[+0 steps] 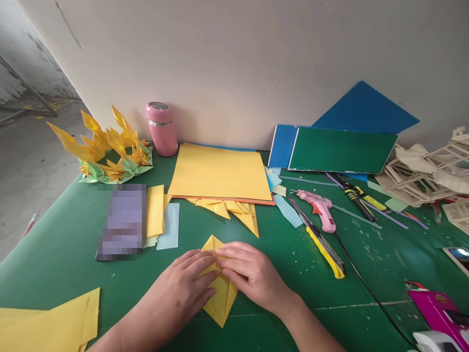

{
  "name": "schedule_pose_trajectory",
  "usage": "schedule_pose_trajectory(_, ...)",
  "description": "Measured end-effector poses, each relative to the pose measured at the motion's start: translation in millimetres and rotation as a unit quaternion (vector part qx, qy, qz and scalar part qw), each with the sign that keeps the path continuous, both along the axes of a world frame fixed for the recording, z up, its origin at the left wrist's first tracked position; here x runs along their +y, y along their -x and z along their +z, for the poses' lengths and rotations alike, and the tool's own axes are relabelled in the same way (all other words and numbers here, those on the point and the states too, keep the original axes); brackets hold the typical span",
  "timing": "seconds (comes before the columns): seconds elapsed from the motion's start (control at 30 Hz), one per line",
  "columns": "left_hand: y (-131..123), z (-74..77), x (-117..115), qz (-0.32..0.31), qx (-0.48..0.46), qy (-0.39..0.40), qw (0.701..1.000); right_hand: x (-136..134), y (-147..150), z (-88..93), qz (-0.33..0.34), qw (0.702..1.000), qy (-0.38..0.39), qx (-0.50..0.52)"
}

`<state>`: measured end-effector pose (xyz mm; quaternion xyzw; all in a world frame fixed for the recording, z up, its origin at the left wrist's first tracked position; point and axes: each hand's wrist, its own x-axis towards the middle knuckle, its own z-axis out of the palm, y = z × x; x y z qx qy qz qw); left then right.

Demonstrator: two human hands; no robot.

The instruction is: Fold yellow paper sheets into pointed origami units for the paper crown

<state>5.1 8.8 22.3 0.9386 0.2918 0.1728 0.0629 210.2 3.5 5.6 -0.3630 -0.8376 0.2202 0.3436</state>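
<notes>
A partly folded yellow paper piece (220, 298) lies on the green table (54, 254) near the front edge. My left hand (179, 293) rests on its left side with fingers stretched flat over the fold. My right hand (251, 274) presses on the top of the paper from the right, fingers laid flat and together. The two hands meet at the fingertips over the paper's middle. Its pointed ends stick out above and below the hands.
A stack of yellow sheets (220, 173) and folded yellow points (234, 210) lie behind. A paper flower ring (110, 151) and pink bottle (161, 128) stand at the back left. A yellow utility knife (324, 247), pink glue gun (320, 208), coloured boards (340, 149) and wooden frames (425, 176) are to the right.
</notes>
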Motion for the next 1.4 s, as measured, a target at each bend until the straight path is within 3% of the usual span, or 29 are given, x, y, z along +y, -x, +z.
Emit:
schedule_pose_trajectory(0.17, -8, -15.0, -17, 0.036, 0.067, -0.093, 0.993, 5, 9, 3.0, -0.036, 0.999, -0.015, -0.034)
schedule_pose_trajectory(0.33, -14, -29.3, -33, 0.054, 0.146, -0.11, 0.982, 9, 18, -0.2, -0.054, 0.987, -0.032, -0.15)
schedule_pose_trajectory(0.47, -18, -36.4, -43, 0.086, 0.159, -0.165, 0.969, 10, 25, 0.7, -0.075, 0.98, -0.014, -0.183)
schedule_pose_trajectory(0.57, -22, -35.3, -50, 0.105, 0.148, -0.216, 0.96, 11, 28, 1.4, -0.092, 0.977, 0.002, -0.191)
schedule_pose_trajectory(0.77, -27, -25.8, -56, 0.114, 0.132, -0.23, 0.957, 12, 29, 1.0, -0.103, 0.974, 0.013, -0.199)
schedule_pose_trajectory(0.87, -28, -26.9, -56, 0.118, 0.135, -0.232, 0.956, 14, 25, 4.5, -0.068, 0.976, 0.011, -0.205)
schedule_pose_trajectory(1.03, -28, -30.5, -56, 0.114, 0.127, -0.227, 0.959, 18, 14, 9.8, 0.049, 0.975, -0.009, -0.216)
schedule_pose_trajectory(1.4, -26, -23.4, -62, 0.101, 0.147, -0.229, 0.957, 35, 16, 19.5, 0.123, 0.955, -0.026, -0.269)
